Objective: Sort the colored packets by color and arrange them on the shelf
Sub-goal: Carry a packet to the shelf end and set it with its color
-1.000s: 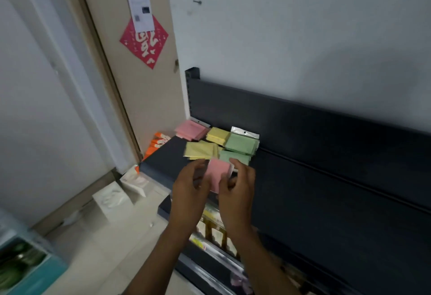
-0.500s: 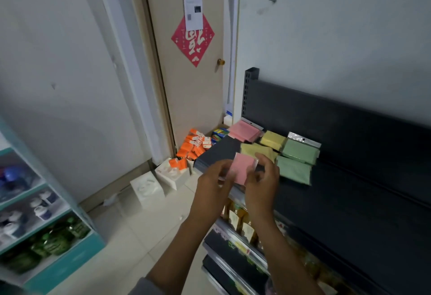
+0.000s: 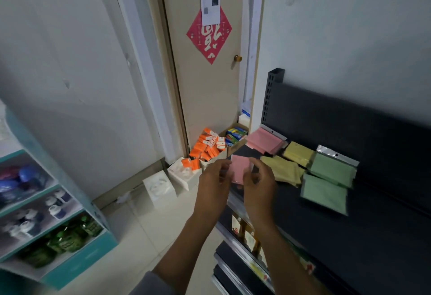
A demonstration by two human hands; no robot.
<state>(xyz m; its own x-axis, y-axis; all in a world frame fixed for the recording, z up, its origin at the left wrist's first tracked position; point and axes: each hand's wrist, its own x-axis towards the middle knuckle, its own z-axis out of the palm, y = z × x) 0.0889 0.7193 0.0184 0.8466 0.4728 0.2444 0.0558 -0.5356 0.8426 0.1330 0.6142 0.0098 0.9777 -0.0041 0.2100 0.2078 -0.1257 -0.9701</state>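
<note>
Both hands, left (image 3: 213,178) and right (image 3: 257,181), pinch one pink packet (image 3: 239,169) above the shelf (image 3: 384,236) edge, which probably belongs next on the pink stack (image 3: 264,141) behind.

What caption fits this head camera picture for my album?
Both hands, left and right, hold a pink packet before the dark shelf.

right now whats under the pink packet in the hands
Below the held pink packet, pinched by left hand and right hand, lies the dark shelf edge. Both hands cover its lower part.
</note>
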